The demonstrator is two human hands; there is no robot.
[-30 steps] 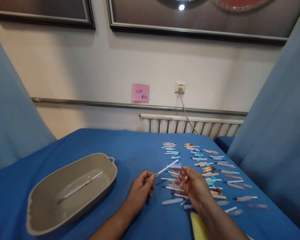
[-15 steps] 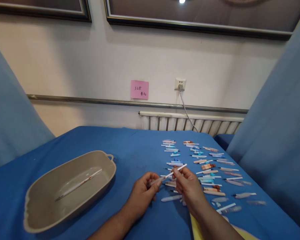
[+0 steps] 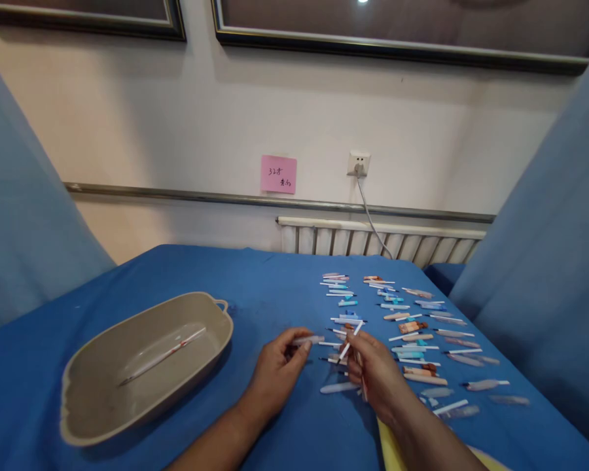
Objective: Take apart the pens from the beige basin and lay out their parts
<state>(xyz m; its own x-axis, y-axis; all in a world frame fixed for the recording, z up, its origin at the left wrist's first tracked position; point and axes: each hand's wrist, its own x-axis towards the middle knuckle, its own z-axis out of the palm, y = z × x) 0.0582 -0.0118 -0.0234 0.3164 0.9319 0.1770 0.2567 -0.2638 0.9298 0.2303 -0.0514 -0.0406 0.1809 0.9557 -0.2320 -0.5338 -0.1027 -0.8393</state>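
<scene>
My left hand pinches a small translucent cap between thumb and fingers above the blue tabletop. A few centimetres to its right, my right hand holds a thin white stick that points up and away from me. Cap and stick are apart. Behind and to the right of my hands lie several rows of small pen parts: white sticks, blue and brown pieces, clear caps. One clear cap lies on the cloth just below my right hand.
A beige oval tray sits at the left with one assembled pen in it. A blue cloth covers the table. Blue drapes hang at both sides; behind are a wall, a radiator and a pink note.
A second ago my left hand alone held the stick with its cap. My right hand took the white stick's end and pulled it out of the cap, which stays in my left hand.
</scene>
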